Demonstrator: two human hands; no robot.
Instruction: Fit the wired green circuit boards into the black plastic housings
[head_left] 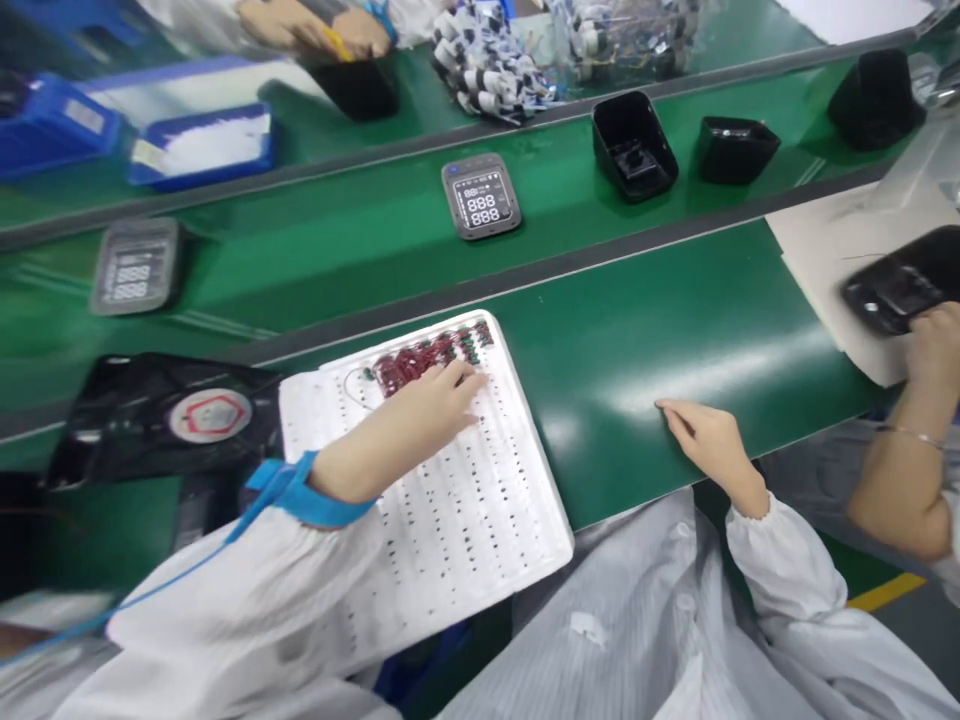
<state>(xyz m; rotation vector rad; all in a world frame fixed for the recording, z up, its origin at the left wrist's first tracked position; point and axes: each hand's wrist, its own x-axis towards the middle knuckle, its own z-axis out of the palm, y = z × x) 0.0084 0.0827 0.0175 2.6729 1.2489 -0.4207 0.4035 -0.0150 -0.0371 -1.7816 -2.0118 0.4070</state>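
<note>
My left hand, with a blue strap at the wrist, reaches over a white foam tray dotted with rows of small holes. Its fingers are apart, close to a cluster of small green parts with dark red wires at the tray's far end. Contact between fingertips and parts cannot be made out. To the right of the tray, my right hand is over the green table. Its thumb and forefinger come together at the tips; whatever they hold, if anything, is too small to see.
Beyond the table runs a green belt with grey display units and black housings. A black bag lies left of the tray. At right, a co-worker's hand touches a black housing. Another person works across the belt.
</note>
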